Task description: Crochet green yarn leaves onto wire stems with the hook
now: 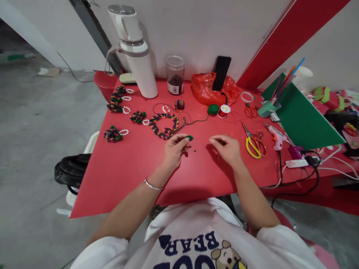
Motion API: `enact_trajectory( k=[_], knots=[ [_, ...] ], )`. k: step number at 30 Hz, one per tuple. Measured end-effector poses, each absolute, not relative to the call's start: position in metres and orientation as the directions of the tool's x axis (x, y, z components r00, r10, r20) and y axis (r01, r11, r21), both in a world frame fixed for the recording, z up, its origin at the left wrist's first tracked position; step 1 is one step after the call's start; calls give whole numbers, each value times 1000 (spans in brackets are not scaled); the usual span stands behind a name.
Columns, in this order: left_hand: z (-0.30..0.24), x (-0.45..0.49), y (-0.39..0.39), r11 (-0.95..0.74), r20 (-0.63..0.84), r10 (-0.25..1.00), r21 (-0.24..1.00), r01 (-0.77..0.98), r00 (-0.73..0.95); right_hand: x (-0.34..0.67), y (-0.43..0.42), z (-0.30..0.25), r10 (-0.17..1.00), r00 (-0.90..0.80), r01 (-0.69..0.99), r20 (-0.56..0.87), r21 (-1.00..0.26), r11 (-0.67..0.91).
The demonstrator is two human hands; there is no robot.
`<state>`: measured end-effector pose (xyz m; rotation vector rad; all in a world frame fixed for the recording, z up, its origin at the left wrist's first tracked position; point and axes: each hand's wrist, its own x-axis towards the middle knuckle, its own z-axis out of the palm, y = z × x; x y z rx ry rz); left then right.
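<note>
My left hand (pixel 174 150) rests on the red table (pixel 117 175) with its fingers pinched on a small green wool piece (pixel 190 138). A green thread runs from there back to a green yarn ball (pixel 213 109). My right hand (pixel 227 148) lies to the right, fingers curled in a pinch; what it holds is too small to name. A tiny green scrap (pixel 194 151) lies between the hands. A multicoloured braided loop (pixel 164 126) sits just beyond my left hand.
Several braided bracelets with pearl rings (pixel 113 134) line the left side. At the back stand a white flask (pixel 138 56), a jar (pixel 175 74), a red bag (pixel 206 89) and a phone (pixel 221 73). Yellow scissors (pixel 251 144), a glue gun (pixel 276 137) and cables lie right.
</note>
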<state>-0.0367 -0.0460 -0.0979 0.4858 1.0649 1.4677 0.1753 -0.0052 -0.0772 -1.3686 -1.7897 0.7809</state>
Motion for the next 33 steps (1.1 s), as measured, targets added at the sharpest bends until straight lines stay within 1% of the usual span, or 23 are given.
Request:
enact_trajectory(
  k=[2,6,10,15,17,20,23,28,33],
  knots=[
    [-98,-37,-45,110,-280,934,816,-567,-223,136,-6,-82,958,-235,421,167,-870,255],
    [-97,-39,-43,78,-278,922,816,-573,-270,92,-5,-87,941,-254,359,224,-881,307],
    [-98,-41,-43,118,-294,924,826,-551,-244,88,0,-94,944,-244,349,224,-888,300],
    [-101,-41,-42,148,-324,916,819,-555,-234,92,4,-103,937,-292,318,191,-905,284],
    [-100,-42,-41,150,-339,910,807,-571,-241,91,2,-104,943,-262,315,206,-905,285],
    [-98,-43,-40,149,-350,901,805,-575,-256,89,-2,-104,948,-176,299,266,-903,309],
    [-97,-43,-40,147,-340,905,813,-563,-255,88,-4,-103,941,-156,290,300,-897,334],
    [-100,-41,-41,145,-313,920,831,-537,-236,90,-4,-102,935,-184,288,302,-893,345],
    [-101,-39,-40,128,-300,917,846,-518,-262,90,-4,-103,934,-200,279,295,-897,343]
  ],
)
